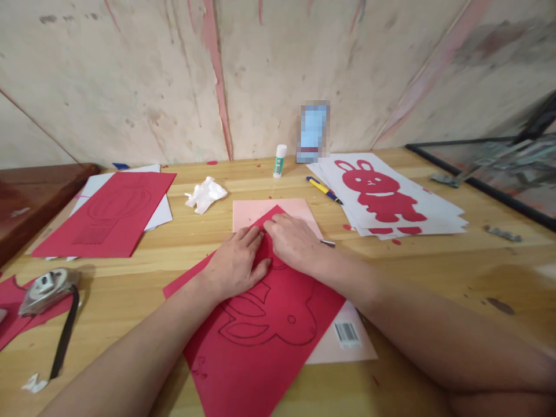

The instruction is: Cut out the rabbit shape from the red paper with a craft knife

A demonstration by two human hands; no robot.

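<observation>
Because the right hand (293, 238) hides its own fingertips, I cannot tell whether it grips anything; a slim metallic tip (329, 243) pokes out beside its wrist, perhaps part of a tool. Close by, the left hand (234, 258) lies flattened, both on smooth red paper (256, 376) with an inked rabbit outline (291, 319), askew over a pink booklet (324, 352). The frame crops the paper's lowest corner. Below is a pale grained wooden table (417, 278); behind, a stained, peeling wall (152, 75).

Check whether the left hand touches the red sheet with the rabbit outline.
Touching: the head view shows the left hand lying palm-down on the red sheet, without a gap.
</observation>
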